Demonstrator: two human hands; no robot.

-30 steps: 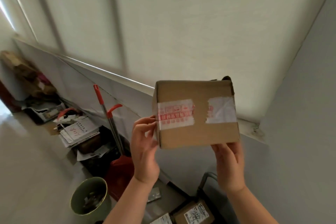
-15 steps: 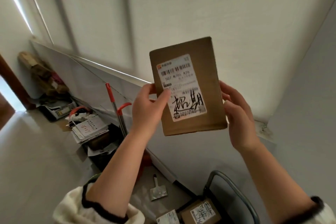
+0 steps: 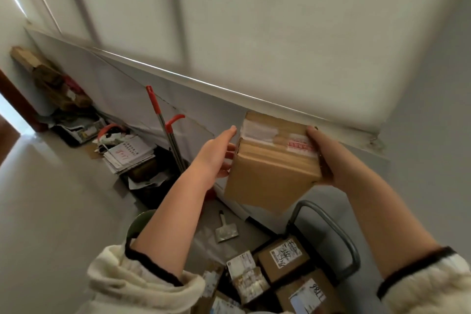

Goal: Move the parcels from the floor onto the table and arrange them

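1. Fingers (image 3: 312, 132) of the right hand (image 3: 323, 158) wrap over the far right edge of a brown cardboard box (image 3: 270, 173), with the palm pressed to its right side.
2. Left hand (image 3: 216, 158) lies flat against the box's left side, fingers stretched out and only loosely curled.
3. Both hands hold the box up in the air, tilted, in front of a pale wall ledge (image 3: 178, 75).
4. White tape and a red-printed strip (image 3: 300, 145) cross the box's upper face.
5. More parcels (image 3: 283, 257) with printed labels lie piled on the floor below, beside a grey metal handle (image 3: 339, 229).
6. Off to the left stand a red-handled mop (image 3: 163, 125), a stack of papers (image 3: 130, 155) and a green bin (image 3: 139, 222); a scraper (image 3: 225, 231) lies on the floor.
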